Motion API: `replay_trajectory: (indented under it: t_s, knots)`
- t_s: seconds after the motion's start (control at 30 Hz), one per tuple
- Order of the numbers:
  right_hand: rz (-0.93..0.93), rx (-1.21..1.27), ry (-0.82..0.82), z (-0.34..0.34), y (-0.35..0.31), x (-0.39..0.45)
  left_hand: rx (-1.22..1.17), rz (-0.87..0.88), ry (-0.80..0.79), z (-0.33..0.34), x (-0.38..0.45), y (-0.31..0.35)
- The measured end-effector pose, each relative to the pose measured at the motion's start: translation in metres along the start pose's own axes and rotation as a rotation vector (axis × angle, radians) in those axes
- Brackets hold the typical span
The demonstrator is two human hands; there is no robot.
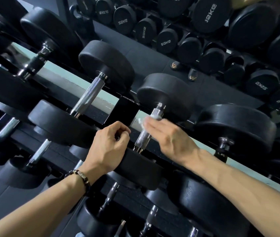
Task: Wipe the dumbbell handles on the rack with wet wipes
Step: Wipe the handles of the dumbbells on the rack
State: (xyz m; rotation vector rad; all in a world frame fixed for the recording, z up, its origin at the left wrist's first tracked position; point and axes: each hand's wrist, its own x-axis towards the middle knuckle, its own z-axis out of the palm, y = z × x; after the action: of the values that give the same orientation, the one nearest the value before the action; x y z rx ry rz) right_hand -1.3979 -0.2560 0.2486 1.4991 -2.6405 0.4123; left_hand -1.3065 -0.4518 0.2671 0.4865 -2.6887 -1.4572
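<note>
The right hand (167, 134) lies over the middle of a knurled steel dumbbell handle (143, 138), fingers straight and close together, pressing a white wet wipe (140, 121) against the bar. The wipe shows only as a crumpled edge beside the fingertips, which are blurred; the rest of it is hidden under the palm, so the grip here is a flat press rather than a clench. The handle runs diagonally from a black rubber head (165, 94) above to a nearer head (141, 165) below, and bare knurled metal shows both above and below the hand.

The left hand (109, 147) rests on the rim of that nearer head, its fingers curled inward with the thumb tucked toward them; whether they pinch anything cannot be told. A beaded bracelet (81, 176) circles the left wrist.

The dumbbell sits on a black rack (124, 111) among others of the same kind. Just to the left lies another dumbbell with a shiny knurled handle (88, 95), and to the right a larger one with a short dark handle (223, 147). Lower tiers hold more dumbbells. A mirror (153, 55) behind the rack reflects rows of weights with reversed kilogram markings and 2 sandalled feet (183, 71).
</note>
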Motion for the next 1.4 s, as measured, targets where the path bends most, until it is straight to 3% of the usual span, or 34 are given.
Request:
replay_trajectory:
  t_s: [0.07, 0.2, 0.33, 0.5, 0.6, 0.67, 0.8, 0.93, 1.0, 1.13, 1.3, 1.4]
  knots:
    - [-0.040, -0.058, -0.046, -0.006, 0.011, 0.002, -0.001, -0.009, 0.001, 0.000, 0.000, 0.002]
    - [0.105, -0.117, -0.005, -0.003, 0.021, 0.013, 0.002, -0.033, 0.002, 0.000, 0.000, 0.003]
    - [-0.162, 0.027, -0.053, -0.007, -0.003, -0.002, 0.007, -0.045, 0.013, 0.000, -0.001, 0.004]
    - [0.098, 0.004, 0.063, -0.007, 0.020, 0.012, 0.013, -0.092, 0.055, -0.001, -0.005, 0.008]
    - [-0.125, 0.132, -0.068, -0.001, -0.005, -0.004, 0.033, -0.147, 0.094, -0.002, -0.007, 0.012]
    - [-0.166, 0.135, -0.092, -0.012, -0.003, -0.004, 0.042, -0.193, 0.106, -0.001, -0.013, 0.015]
    - [0.085, 0.005, 0.005, -0.020, 0.016, 0.009, 0.054, -0.285, 0.084, 0.007, -0.030, 0.020]
    - [-0.209, 0.055, -0.109, -0.004, -0.013, -0.012, 0.031, -0.346, 0.119, 0.009, -0.032, 0.021]
    - [-0.267, 0.009, -0.163, -0.009, -0.003, -0.006, 0.023, -0.340, 0.124, 0.009, -0.032, 0.019]
    - [-0.177, -0.089, -0.035, -0.016, 0.014, 0.011, -0.007, -0.332, 0.120, 0.009, -0.033, 0.019]
    - [-0.392, -0.086, -0.159, -0.011, -0.003, -0.005, -0.012, -0.327, 0.123, 0.009, -0.032, 0.018]
    - [-0.259, -0.260, -0.057, -0.017, 0.027, 0.008, -0.011, -0.316, 0.117, 0.009, -0.033, 0.017]
